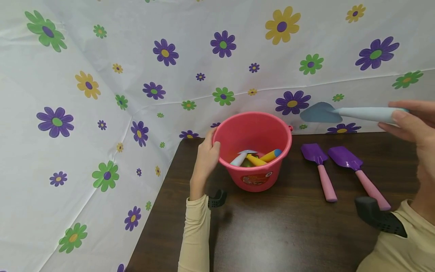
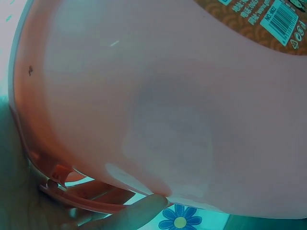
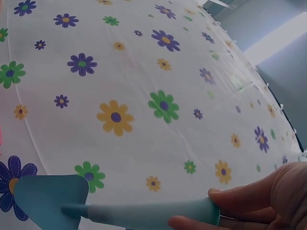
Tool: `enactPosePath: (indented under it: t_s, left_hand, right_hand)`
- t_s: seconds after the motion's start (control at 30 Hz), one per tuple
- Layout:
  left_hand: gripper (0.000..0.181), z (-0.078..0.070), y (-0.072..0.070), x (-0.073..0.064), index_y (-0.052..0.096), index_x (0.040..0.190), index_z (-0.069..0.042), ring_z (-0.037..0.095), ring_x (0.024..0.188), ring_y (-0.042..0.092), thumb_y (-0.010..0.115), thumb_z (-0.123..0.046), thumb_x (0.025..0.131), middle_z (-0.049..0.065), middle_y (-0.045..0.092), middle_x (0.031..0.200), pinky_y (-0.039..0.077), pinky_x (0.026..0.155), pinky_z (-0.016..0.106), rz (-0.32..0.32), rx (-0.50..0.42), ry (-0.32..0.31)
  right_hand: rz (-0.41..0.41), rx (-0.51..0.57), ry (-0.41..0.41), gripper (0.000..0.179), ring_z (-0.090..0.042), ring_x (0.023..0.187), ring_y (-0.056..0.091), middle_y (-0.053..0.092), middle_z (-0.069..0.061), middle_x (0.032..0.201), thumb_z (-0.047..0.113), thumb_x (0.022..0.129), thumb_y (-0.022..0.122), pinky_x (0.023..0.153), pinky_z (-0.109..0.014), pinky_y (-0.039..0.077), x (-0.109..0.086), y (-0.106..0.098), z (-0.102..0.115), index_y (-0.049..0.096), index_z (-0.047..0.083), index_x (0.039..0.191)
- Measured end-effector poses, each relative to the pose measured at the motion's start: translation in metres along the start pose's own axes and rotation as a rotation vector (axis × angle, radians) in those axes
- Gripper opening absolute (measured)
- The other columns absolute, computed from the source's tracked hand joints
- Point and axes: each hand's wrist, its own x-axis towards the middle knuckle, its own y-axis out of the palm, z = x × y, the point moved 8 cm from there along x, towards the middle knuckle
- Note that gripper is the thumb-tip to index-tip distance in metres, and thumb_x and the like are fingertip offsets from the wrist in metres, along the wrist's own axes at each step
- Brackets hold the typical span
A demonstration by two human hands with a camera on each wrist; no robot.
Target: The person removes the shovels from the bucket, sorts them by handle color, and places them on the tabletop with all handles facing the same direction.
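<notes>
A pink bucket [image 1: 253, 177] stands on the dark table, and my left hand [image 1: 206, 153] grips its rim at the left side. In the left wrist view the bucket's wall [image 2: 168, 110] fills most of the picture, with fingers curled past its edge and handle. Inside the bucket lie a light-blue handled tool [image 1: 240, 158] and yellow-handled tools [image 1: 257, 160], their other ends partly hidden. My right hand [image 1: 416, 121] holds a toy trowel [image 1: 367, 113] by the end of its light-blue handle, raised above the table's back edge, its blue-grey blade pointing left toward the bucket.
Two purple shovels with pink handles, a nearer-left one [image 1: 319, 170] and a right one [image 1: 357, 173], lie on the table [image 1: 265, 234] right of the bucket. A white flowered cloth [image 1: 190, 22] hangs behind and to the left.
</notes>
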Motion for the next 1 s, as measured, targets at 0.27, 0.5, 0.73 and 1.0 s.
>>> enactPosePath:
  t_s: [0.27,0.5,0.73,1.0]
  left_hand:
    - [0.052,-0.001,0.001,0.0,0.044,0.154,-0.007,0.033,0.12,0.066,0.047,-0.011,0.102,0.016,0.06,0.143,0.058,0.095,0.047,0.002,-0.004,0.006]
    - [0.052,-0.001,-0.001,0.001,0.045,0.154,-0.007,0.033,0.121,0.066,0.047,-0.011,0.101,0.015,0.059,0.145,0.057,0.097,0.048,-0.006,0.01,0.005]
    - [0.053,-0.001,-0.002,0.0,0.044,0.154,-0.008,0.033,0.121,0.065,0.047,-0.011,0.101,0.015,0.059,0.145,0.056,0.097,0.049,-0.007,0.016,-0.003]
    - [0.052,0.0,-0.003,0.001,0.046,0.153,-0.007,0.034,0.12,0.066,0.047,-0.012,0.1,0.016,0.06,0.143,0.056,0.097,0.05,-0.018,0.032,0.006]
  right_hand:
    - [-0.072,0.021,0.079,0.018,-0.02,0.103,0.065,0.072,-0.013,0.104,-0.015,0.092,0.064,0.071,-0.014,0.057,0.008,-0.022,-0.012,0.072,-0.015,0.108]
    - [-0.131,-0.102,0.191,0.028,-0.013,0.099,0.059,0.068,-0.005,0.1,-0.017,0.095,0.057,0.069,-0.007,0.053,0.013,-0.035,-0.023,0.077,0.002,0.095]
    - [-0.083,-0.194,0.247,0.042,-0.005,0.095,0.057,0.064,0.003,0.1,-0.017,0.097,0.05,0.069,-0.004,0.05,0.013,-0.039,-0.029,0.076,0.016,0.089]
    - [-0.082,-0.352,0.274,0.047,-0.001,0.091,0.056,0.059,0.007,0.1,-0.015,0.099,0.049,0.067,-0.002,0.048,0.014,-0.049,-0.033,0.073,0.025,0.088]
